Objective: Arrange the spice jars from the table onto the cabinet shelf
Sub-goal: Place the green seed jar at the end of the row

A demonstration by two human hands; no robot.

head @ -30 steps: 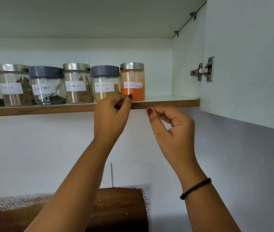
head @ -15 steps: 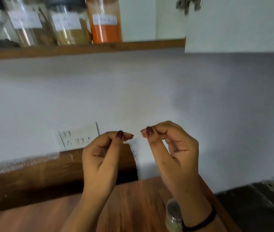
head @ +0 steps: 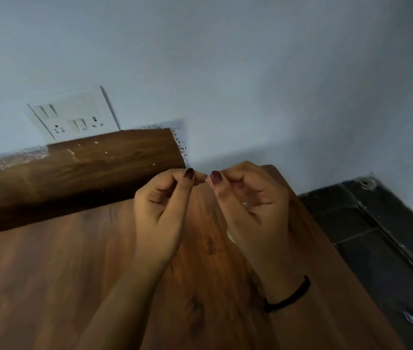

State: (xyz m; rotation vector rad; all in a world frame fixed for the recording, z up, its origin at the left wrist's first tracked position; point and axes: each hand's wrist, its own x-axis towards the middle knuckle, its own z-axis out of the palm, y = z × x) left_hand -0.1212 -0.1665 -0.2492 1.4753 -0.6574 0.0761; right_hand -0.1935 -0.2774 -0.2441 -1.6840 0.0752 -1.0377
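Above the wooden table [head: 48,274], the left hand [head: 161,210] and right hand [head: 253,210] hover close together, fingers curled on nothing, so I judge the next move is fetching another jar, perhaps the pale sliver [head: 231,236] behind the right hand, with the shelf out of view.

The left hand [head: 160,210] is beside the right hand [head: 253,208], above the table [head: 48,286], switchboard [head: 74,114] behind.

Table [head: 48,286] brown woodgrain; wall [head: 250,72] pale grey; nails [head: 216,177] maroon; wristband [head: 288,296] black; counter [head: 377,248] seemingly black.
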